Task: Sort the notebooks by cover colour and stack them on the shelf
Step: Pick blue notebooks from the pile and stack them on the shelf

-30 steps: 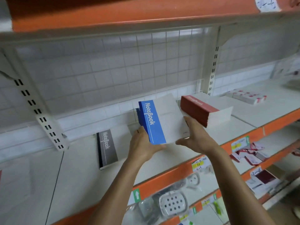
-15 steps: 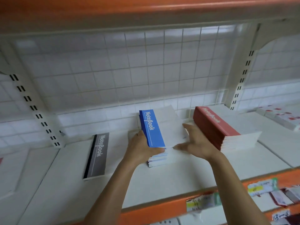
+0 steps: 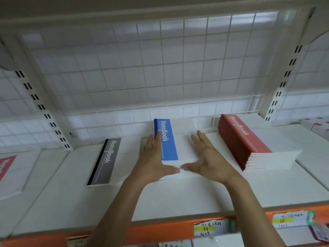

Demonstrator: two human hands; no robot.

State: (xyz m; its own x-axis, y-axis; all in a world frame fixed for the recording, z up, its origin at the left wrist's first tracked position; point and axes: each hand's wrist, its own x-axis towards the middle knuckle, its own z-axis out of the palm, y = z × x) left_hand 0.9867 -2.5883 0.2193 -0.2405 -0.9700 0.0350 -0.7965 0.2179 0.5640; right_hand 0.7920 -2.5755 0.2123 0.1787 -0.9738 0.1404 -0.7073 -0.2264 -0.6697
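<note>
both hands lay flat and spread, clamped on nothing. the left hand (image 3: 153, 161) pressed its straight fingers against the spine side of the blue notebook stack (image 3: 168, 139), and the right hand (image 3: 208, 161) rested palm down on the white part of the top cover. the two thumbs nearly met along the stack's near edge.

a second before this, the same stack was tipped up in both hands above the shelf (image 3: 178, 198). here it sat flat on the board with every cover level (so the blue pile looked delivered, and the hands seemed only to be squaring it). by my reading, that colour needed nothing more than a clean release.

the stack lay cover up. its long axis ran from 6 o'clock at the shelf's front toward 12 o'clock at the wire grid back (image 3: 160, 68), with the far end leaning a touch toward 11. the blue band and spine faced 9 o'clock, and the title read from the far end down to the near one.

outward from it, the red notebook stack (image 3: 245, 139) sat apart at 3 o'clock, on much the same heading. a single grey notebook (image 3: 106, 161) lay apart at 9 o'clock. another red cover (image 3: 5, 166) showed at the far left edge.
</note>
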